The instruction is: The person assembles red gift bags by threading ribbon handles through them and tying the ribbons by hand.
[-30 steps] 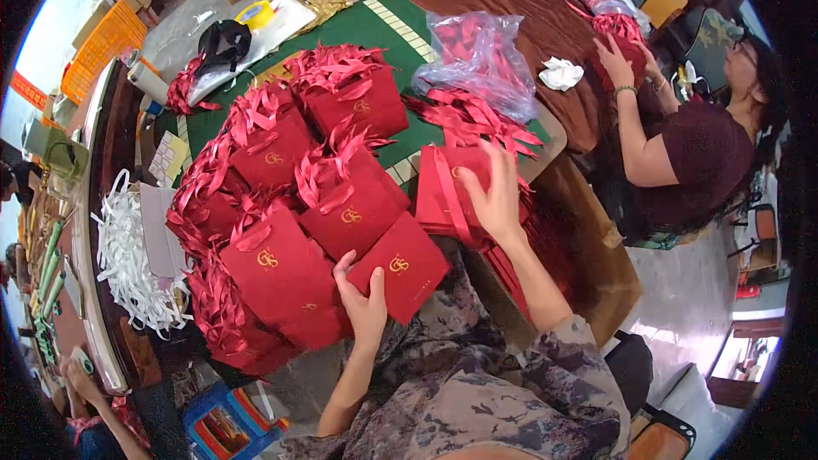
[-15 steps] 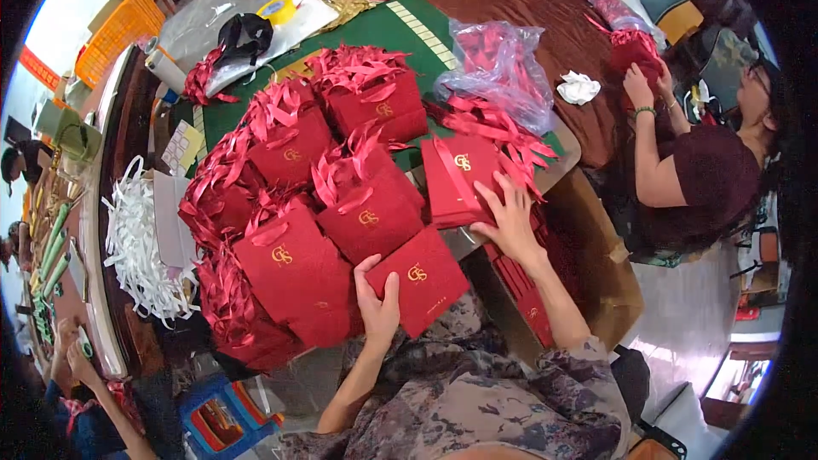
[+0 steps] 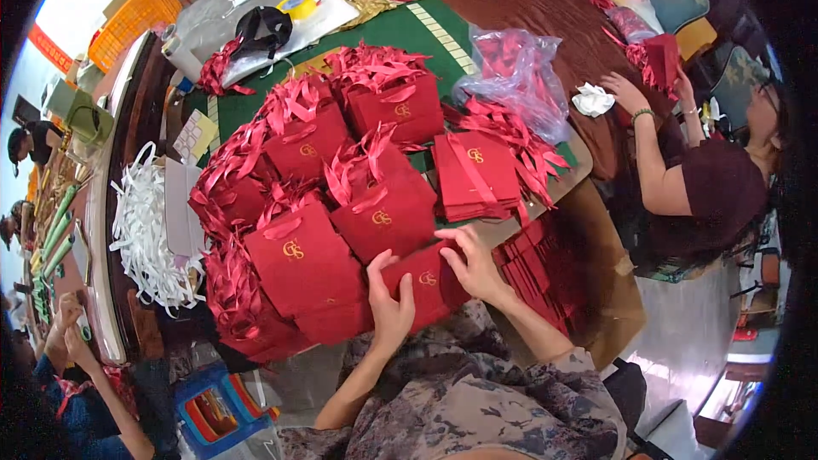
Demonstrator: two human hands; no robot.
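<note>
A flat red paper gift bag (image 3: 429,283) with a gold emblem is in front of me, tilted, at the near edge of the heaped bags. My left hand (image 3: 394,304) grips its left edge, thumb on the front. At the upper right edge of the same bag, my right hand (image 3: 474,266) has its thumb and forefinger around it. Just beyond stand red bags with ribbon handles (image 3: 381,213), and a bigger bag front (image 3: 298,257) lies to the left. A small stack of red bags (image 3: 477,172), a ribbon across its top, sits beyond my right hand.
An open cardboard box (image 3: 609,277) with more red bags (image 3: 537,277) stands at my right. White paper strips (image 3: 149,238) spill at the left. A clear plastic bag (image 3: 515,77) and crumpled tissue (image 3: 592,100) lie farther back. A co-worker (image 3: 703,166) sits at the right.
My right hand has left the ribboned stack and moved down and left to the bag in my left hand. That bag is now tilted. The co-worker's hands have moved apart.
</note>
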